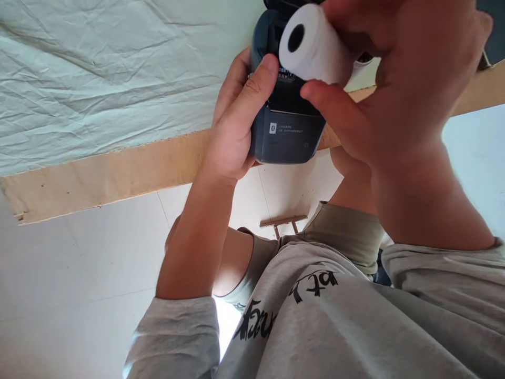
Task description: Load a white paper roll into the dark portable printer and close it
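Observation:
A dark blue-grey portable label printer (286, 137) is gripped along its side by my left hand (240, 116), the thumb lying over the rim of its inner compartment. Its lid stands raised at the top of the view. My right hand (394, 79) pinches a white paper roll (315, 50) between thumb and fingers, tilted over the compartment with the dark core hole facing left. The roll hides part of the compartment, so I cannot tell whether it touches the inside. Small printed text and a white symbol show on the printer's front.
A table covered with a wrinkled pale cloth (98, 79) lies at the upper left, with a bare wooden edge (110, 173). Below are the light tiled floor (79, 268) and a small wooden stool part (284, 221) near my legs. A dark object (495, 31) sits at the upper right.

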